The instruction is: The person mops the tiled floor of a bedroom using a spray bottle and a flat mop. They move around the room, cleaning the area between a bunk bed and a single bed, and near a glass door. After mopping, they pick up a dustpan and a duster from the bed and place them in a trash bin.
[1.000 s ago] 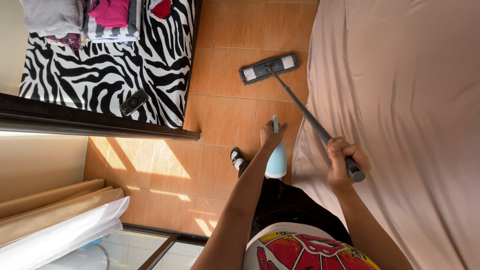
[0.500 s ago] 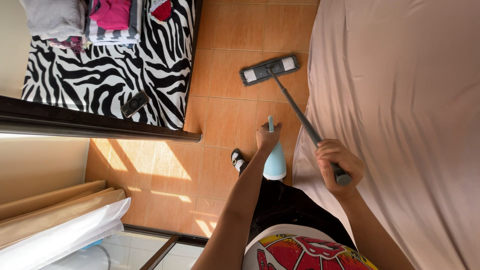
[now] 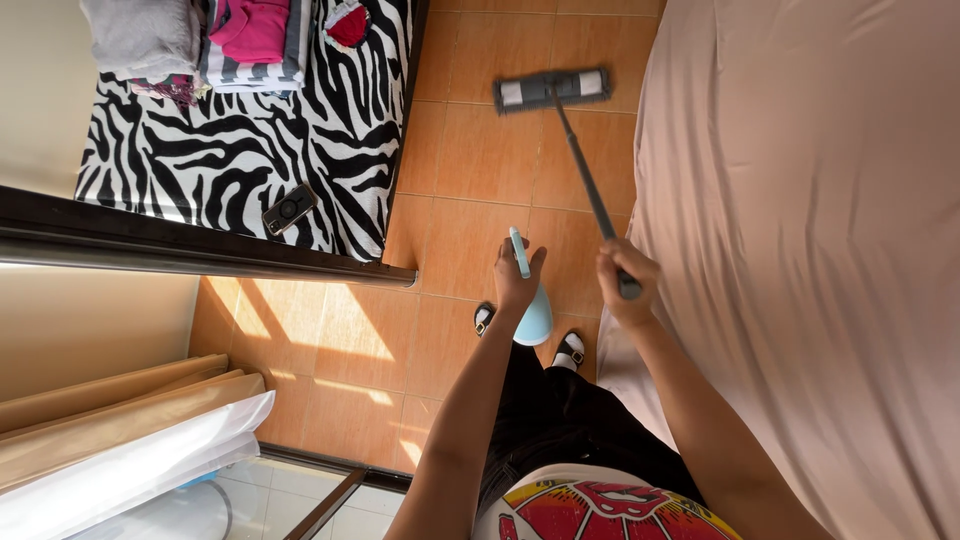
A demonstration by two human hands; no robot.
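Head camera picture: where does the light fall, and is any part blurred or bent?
In the head view, hard sunlight makes bright patches on the orange tiled floor, with shadow beyond them; the dark bed rail looks slightly bowed, perhaps by the lens; the left hand on the pale blue spray bottle and the right hand on the grey flat mop are sharp.

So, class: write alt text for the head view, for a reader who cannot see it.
Seen from above, a person's right hand grips a flat mop resting on an orange tiled floor, while the left hand holds a pale blue spray bottle. A zebra-print bed lies left, a beige bed right.
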